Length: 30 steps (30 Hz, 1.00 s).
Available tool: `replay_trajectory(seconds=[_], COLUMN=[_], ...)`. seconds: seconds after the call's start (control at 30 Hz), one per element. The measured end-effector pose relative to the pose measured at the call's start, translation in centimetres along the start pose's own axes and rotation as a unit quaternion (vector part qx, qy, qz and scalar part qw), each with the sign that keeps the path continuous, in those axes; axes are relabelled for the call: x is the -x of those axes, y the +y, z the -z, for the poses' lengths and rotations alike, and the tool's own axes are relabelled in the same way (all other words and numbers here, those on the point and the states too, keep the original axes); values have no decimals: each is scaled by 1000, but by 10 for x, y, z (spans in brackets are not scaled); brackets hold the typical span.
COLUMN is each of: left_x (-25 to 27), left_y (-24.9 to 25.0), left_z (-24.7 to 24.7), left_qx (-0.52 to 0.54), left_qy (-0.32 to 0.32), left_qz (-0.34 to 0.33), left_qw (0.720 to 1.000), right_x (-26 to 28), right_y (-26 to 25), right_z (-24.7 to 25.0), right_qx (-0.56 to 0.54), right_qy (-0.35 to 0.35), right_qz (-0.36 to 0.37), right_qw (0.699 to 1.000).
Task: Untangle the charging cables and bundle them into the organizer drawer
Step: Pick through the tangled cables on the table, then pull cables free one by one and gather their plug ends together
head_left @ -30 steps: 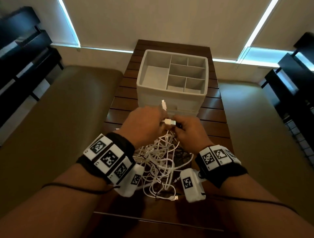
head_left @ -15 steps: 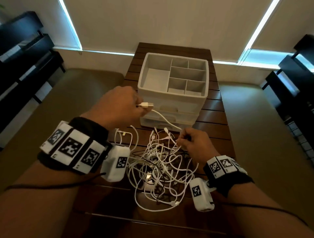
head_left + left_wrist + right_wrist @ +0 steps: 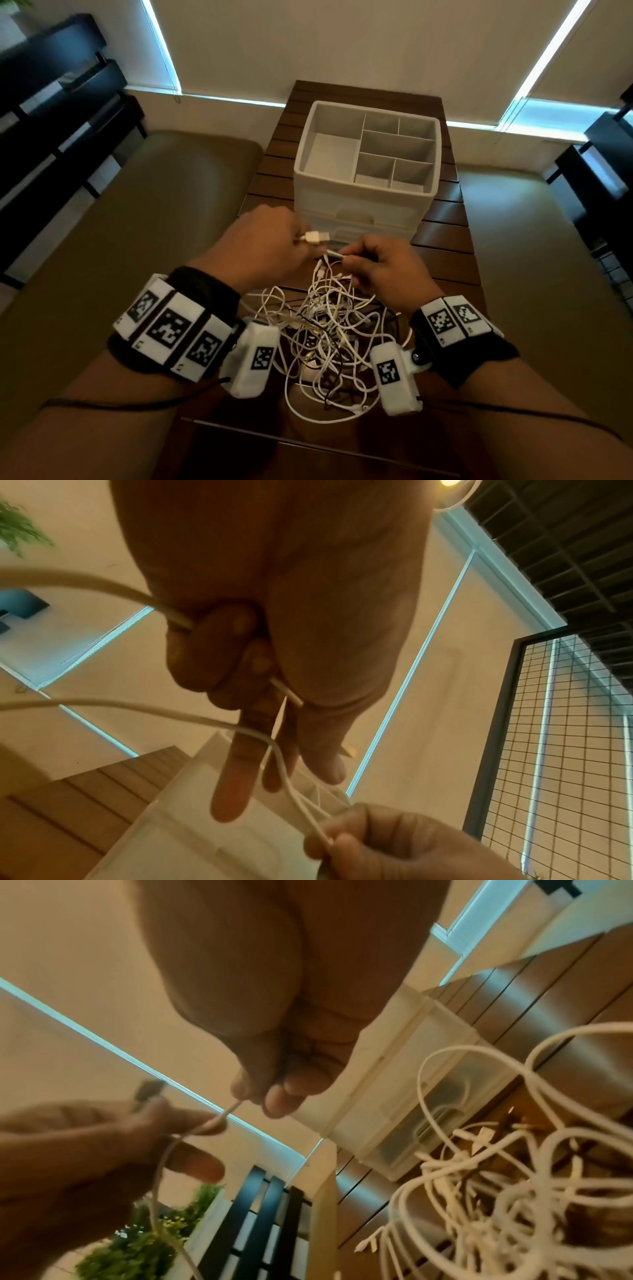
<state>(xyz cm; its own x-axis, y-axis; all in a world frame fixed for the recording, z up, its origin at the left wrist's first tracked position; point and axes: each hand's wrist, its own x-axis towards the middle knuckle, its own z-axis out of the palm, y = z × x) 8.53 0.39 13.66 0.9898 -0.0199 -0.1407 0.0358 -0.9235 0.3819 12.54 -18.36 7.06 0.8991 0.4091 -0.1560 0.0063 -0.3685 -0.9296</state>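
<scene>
I see the left hand (image 3: 263, 250) has come back in from half a second ago — now just beside the right hand (image 3: 383, 270), its fingers still pinching the white USB plug (image 3: 317, 237). The right hand pinches a thin cable end (image 3: 334, 254). The tangled cables (image 3: 329, 329) lie on the slatted table (image 3: 442, 240) — in front of the organizer (image 3: 366, 192), drawers closed.
</scene>
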Motion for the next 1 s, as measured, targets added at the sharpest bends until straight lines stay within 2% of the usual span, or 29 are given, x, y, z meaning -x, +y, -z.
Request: replay_trajectory(seconds=[0.07,0.13,0.2,0.27,0.33,0.43,0.63,0.7,0.77,0.83,0.9,1.0], left_x=[3,8,14,18,20,20,23,18,12,5,1,-1], left_y=[-7,-22,-35,-41,-44,-50,-70,-77,-86,-94,-97,-98], left_z=[1,10,23,31,23,-10,-49,-52,-51,-49,-50,-58], left_qx=[-20,-59,-100,-114,-139,-194,-210,-167,-32,142,269,379], left_qy=[-15,-12,-27,-71,-144,-243,-349,-377,-328,-208,-129,-115], left_qz=[10,49,101,146,166,167,166,175,212,215,198,167], left_qw=[1000,997,989,980,966,936,898,894,920,943,934,903], right_x=[0,2,6,12,15,13,-18,-38,-58,-75,-91,-106], right_y=[-6,-1,14,32,49,60,41,41,46,56,69,90], right_z=[-8,-13,-19,-28,-35,-33,-17,-21,-34,-50,-64,-84], right_qx=[-53,-19,89,221,309,303,220,194,182,215,316,421], right_qy=[-8,-29,-88,-182,-227,-199,-44,-32,-59,-86,-117,-137], right_qz=[-3,-2,-2,-13,-32,-64,14,13,-21,-73,-103,-116], right_qw=[999,999,992,958,923,930,974,980,981,970,936,889])
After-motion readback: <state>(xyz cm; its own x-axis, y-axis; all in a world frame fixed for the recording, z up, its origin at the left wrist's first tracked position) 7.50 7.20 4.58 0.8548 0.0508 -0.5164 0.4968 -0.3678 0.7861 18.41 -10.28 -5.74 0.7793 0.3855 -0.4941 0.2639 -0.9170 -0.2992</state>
